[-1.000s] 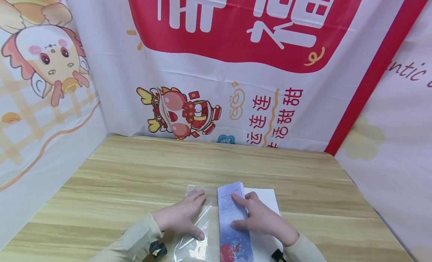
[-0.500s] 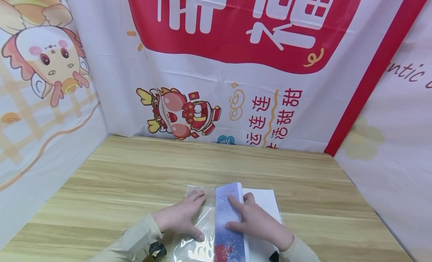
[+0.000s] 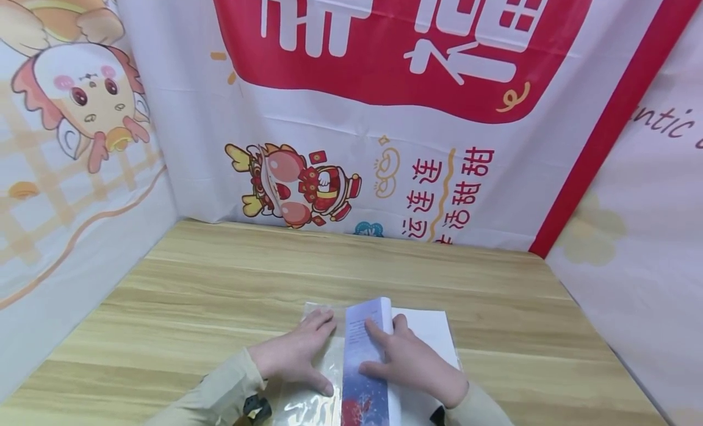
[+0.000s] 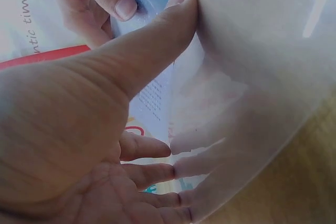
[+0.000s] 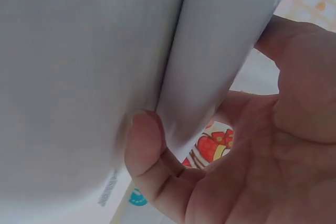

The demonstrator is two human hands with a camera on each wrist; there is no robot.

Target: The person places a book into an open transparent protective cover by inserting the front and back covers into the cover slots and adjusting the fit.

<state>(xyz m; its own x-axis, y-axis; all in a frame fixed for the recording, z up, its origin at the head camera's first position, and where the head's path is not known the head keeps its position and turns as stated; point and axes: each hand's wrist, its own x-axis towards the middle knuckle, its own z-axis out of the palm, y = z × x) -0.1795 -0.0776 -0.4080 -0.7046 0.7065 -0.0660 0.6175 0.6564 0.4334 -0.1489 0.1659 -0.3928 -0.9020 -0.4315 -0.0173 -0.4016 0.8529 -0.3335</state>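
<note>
My left hand [image 3: 291,356] lies with fingers spread on a clear plastic book cover [image 3: 310,409], pressing it against the table. In the left wrist view, the thumb and fingertips rest along the edge of the plastic [image 4: 262,51]. Beside it, my right hand [image 3: 414,365] grips a blue-purple printed book cover [image 3: 354,353] with a snowy tree picture and small text. Thumb and index finger lie on its printed face. In the right wrist view, another finger curls against the white surface [image 5: 79,77] near a crease. A white page [image 3: 431,334] extends to the right, partly under the hand.
The wood-grain table [image 3: 219,273] spreads around the hands. Printed cloth hangs behind it, with a red banner [image 3: 384,66], and more cloth [image 3: 620,243] borders both sides. A dark wrist strap [image 3: 255,407] shows by the left sleeve.
My right hand has slid slightly left, carrying the printed book cover over toward the left hand and across the plastic. The left hand has stayed in place.
</note>
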